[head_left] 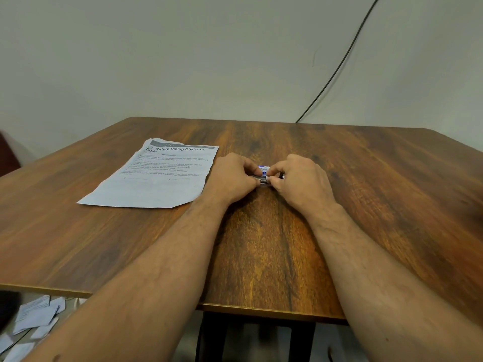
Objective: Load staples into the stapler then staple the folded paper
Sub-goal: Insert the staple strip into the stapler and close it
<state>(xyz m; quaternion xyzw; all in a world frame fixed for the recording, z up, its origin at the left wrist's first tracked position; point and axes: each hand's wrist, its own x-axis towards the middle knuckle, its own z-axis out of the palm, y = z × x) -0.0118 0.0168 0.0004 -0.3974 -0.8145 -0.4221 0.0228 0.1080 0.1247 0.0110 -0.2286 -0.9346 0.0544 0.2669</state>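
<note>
I see a small blue and white thing with a shiny metal part under it, pinched between both hands in the middle of the table. It is mostly hidden by fingers, so I cannot tell if it is the stapler or a staple box. It has some print on it, but it is too small for me to read.

My left hand curls around its left end, with the thumb and fingers closed tight on it. My right hand does the same on its right end, with the fingertips pressed on the top and front. The two hands almost touch. Both arms reach straight out over the table, with the wrists low near the wood.

Just to the left of my left hand lies the paper, flat on the table. Its big heading reads "Return Dining Chairs to Table". The lines under it are too blurry to read.

Far behind my hands, a black cable runs up the wall. Down below the table's near left edge, bits of paper lie on the floor.
</note>
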